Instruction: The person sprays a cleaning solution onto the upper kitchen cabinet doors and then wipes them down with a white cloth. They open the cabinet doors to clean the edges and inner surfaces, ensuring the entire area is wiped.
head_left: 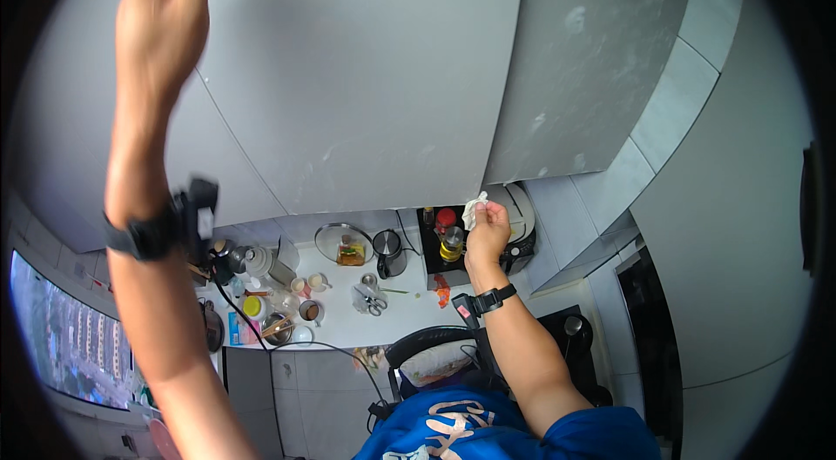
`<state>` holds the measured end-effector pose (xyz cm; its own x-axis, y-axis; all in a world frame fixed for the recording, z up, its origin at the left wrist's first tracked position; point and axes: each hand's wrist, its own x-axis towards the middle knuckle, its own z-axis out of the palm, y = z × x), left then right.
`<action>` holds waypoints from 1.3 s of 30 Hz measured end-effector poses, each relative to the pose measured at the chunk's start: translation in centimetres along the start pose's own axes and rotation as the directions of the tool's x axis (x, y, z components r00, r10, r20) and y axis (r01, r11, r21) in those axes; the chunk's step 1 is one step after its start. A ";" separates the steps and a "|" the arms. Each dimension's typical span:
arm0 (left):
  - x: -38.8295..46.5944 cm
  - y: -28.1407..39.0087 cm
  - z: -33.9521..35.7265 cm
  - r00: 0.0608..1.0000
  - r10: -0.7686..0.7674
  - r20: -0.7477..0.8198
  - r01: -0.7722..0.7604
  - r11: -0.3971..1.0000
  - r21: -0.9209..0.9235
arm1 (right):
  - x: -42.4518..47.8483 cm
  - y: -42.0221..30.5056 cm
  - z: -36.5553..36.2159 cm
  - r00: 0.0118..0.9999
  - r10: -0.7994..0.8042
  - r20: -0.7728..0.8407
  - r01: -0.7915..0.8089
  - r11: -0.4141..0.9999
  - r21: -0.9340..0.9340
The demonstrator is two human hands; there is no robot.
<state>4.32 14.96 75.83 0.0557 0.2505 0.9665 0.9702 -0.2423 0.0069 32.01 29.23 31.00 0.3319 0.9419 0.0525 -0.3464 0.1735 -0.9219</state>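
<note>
My left hand (163, 9) is raised high at the upper left, before the grey wall cabinet doors (366, 68). Its fingertips are cut off or blurred at the picture's top edge, so what they touch does not show. Lower down, my right hand (488, 231) pinches a crumpled white cloth or tissue (474, 210) between thumb and fingers. The cloth is at the cabinet's lower edge, near the seam where a second, whitish-smudged grey panel (581, 94) begins. Both wrists wear black straps with small devices.
Below, a white counter (339, 300) carries an electric kettle (388, 251), a glass lid (326, 241), scissors (375, 306), mugs (311, 311) and jars. An oil bottle (450, 244) stands on a black-topped unit beside a rice cooker (522, 212). A window (72, 329) is at left.
</note>
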 end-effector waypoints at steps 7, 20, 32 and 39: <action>-20.9 -4.3 1.2 0.588 -0.622 0.518 0.796 0.559 -0.233 | -1.1 1.4 2.2 0.989 0.033 -0.145 -0.027 0.998 0.048; -43.0 -8.8 -2.3 0.115 -0.832 0.543 0.993 0.109 -0.042 | -1.8 3.6 9.0 0.993 -0.031 -0.114 0.014 0.989 -0.144; -48.0 -7.6 -4.0 0.038 -0.842 0.538 0.994 -0.026 -0.111 | -13.8 9.5 20.1 0.992 0.062 0.107 -0.041 0.982 -0.187; -49.9 -6.5 -4.5 0.044 -0.837 0.545 0.991 -0.032 -0.129 | -20.2 12.0 26.9 0.966 0.128 0.222 -0.096 0.984 -0.149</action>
<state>-5.82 -0.17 28.69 -0.6812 0.7249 -0.1027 -0.0061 0.1347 0.9909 -2.42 20.04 29.22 0.0811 0.9965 0.0178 -0.2422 0.0371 -0.9695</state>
